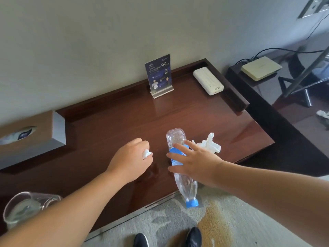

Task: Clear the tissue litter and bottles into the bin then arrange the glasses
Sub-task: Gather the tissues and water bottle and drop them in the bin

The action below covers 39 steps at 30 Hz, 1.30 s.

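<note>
Glass (pixel 21 209): near edge, under my left forearm.
Bottle (pixel 186 186): on its side, cap past the desk's (pixel 106 139) front edge.
Left hand (pixel 131 157): fist clamped on wad (pixel 147 153).
Right hand (pixel 195 161): fingers spread straight over Bottle, gripping nothing.
Tissue (pixel 209 143): just beyond Right hand.
Far: bare desk up to sign (pixel 159 75).

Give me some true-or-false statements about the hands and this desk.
1. The left hand grips a small white tissue wad. True.
2. The clear plastic bottle with a blue cap stands upright. False: it lies on its side on the dark wooden desk.
3. The right hand spreads straight fingers over the bottle. True.
4. The large crumpled white tissue is held in the right hand. False: it lies on the desk beside that hand.
</note>
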Available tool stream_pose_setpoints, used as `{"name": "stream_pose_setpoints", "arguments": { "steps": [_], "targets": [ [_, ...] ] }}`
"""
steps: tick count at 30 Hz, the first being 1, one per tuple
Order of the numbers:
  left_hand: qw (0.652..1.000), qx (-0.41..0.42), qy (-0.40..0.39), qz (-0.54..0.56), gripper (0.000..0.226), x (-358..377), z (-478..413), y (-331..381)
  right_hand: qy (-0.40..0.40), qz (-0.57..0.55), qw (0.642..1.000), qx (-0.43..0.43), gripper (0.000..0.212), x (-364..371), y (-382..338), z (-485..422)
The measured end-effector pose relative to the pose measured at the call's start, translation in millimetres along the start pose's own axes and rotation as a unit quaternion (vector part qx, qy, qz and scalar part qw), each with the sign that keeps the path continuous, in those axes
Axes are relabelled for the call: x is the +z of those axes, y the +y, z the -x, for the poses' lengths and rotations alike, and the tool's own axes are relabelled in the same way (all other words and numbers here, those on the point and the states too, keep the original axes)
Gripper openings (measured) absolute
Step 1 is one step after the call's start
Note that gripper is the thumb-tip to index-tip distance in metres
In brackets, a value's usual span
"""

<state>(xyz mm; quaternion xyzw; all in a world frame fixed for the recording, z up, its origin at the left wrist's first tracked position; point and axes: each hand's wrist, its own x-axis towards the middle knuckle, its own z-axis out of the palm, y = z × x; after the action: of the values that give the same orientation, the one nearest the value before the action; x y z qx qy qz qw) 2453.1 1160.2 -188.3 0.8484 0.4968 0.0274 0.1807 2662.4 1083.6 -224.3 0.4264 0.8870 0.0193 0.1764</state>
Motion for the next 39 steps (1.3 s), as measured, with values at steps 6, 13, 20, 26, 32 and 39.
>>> {"name": "stream_pose_setpoints", "arguments": {
  "steps": [6, 13, 20, 26, 32, 39],
  "targets": [
    [1.000, -0.005, 0.007, 0.009, 0.027, -4, 0, -1, 0.045, 0.005, 0.999, -0.002, 0.048, -6, 1, 1],
    [0.998, 0.053, 0.030, 0.009, 0.020, -14, -8, 16, 0.162, -0.041, 0.983, 0.075, 0.064, -31, 17, 18],
    [0.993, 0.113, 0.029, 0.027, 0.013, -12, -21, 36, 0.277, -0.283, 0.860, 0.321, 0.076, -68, 44, 61],
    [0.979, 0.204, 0.017, 0.011, 0.029, 21, -38, 74, 0.272, -0.341, 0.792, 0.427, 0.076, -67, 51, 97],
    [0.965, 0.248, -0.045, -0.069, 0.057, 73, -61, 112, 0.253, -0.365, 0.769, 0.459, 0.074, -49, 51, 121],
    [0.958, 0.217, -0.134, -0.132, 0.055, 107, -70, 132, 0.245, -0.376, 0.770, 0.454, 0.075, -35, 59, 137]
  ]
}}
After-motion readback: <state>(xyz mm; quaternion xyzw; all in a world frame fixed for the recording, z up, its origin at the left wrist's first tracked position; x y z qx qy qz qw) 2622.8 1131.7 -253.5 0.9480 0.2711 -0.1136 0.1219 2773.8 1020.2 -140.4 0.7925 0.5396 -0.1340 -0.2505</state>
